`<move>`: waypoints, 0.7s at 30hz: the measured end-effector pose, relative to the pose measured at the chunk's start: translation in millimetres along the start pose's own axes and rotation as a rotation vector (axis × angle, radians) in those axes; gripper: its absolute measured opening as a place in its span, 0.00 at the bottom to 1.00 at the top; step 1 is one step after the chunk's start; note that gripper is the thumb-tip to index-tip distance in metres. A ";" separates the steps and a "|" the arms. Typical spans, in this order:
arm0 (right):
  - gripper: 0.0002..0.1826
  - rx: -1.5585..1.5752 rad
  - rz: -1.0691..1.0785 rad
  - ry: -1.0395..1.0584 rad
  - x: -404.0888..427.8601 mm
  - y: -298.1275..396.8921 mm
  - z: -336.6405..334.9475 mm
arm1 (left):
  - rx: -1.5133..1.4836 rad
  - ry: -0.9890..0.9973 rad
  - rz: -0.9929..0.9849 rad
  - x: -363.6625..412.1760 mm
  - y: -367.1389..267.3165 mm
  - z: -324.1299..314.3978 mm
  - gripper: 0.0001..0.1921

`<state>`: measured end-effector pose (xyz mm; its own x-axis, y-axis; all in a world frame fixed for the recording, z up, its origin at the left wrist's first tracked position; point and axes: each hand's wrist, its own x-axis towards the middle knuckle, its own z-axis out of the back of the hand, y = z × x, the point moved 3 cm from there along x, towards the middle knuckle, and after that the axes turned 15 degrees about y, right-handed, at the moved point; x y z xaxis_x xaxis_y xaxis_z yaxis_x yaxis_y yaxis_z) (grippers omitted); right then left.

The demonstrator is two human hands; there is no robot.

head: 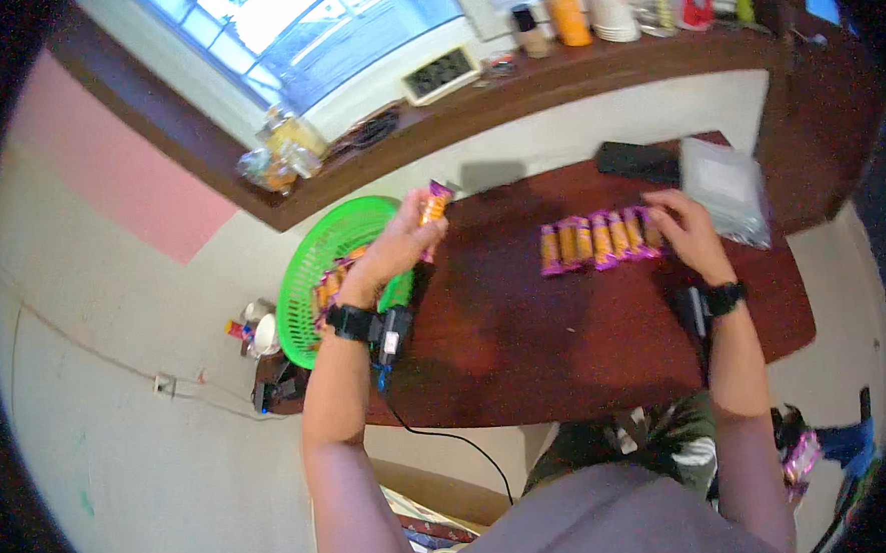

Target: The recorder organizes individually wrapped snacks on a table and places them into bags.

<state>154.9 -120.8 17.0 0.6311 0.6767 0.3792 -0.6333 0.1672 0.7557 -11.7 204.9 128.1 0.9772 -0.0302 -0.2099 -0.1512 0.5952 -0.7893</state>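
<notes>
My left hand (409, 237) holds an orange and purple wrapped snack bar (435, 206) just past the right rim of a green plastic basket (292, 299). More such bars (331, 284) lie in that basket, partly hidden by my left forearm. On the dark red wooden table (506, 333), several wrapped bars (601, 240) stand in a side-by-side row. My right hand (682, 226) is at the right end of this row, its fingertips at the last bar; whether they grip it cannot be told.
Behind my right hand lie a clear plastic bag (724, 190) and a black case-like object (636, 161). A window ledge (552, 72) above the table bears a digital clock (441, 74), paper cups (612, 11) and an orange bottle (566, 7). A black cable (451, 434) hangs from my left wrist device.
</notes>
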 end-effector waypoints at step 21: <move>0.06 0.299 -0.022 0.322 6.2 -4.5 -43.9 | -0.606 -0.133 -0.150 69.9 16.0 -178.7 0.12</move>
<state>142.0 -85.8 -7.5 0.4413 0.8721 0.2111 -0.4341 0.0016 0.9008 27.6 68.8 -2.4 0.9986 0.0451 -0.0287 -0.0301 0.0313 -0.9991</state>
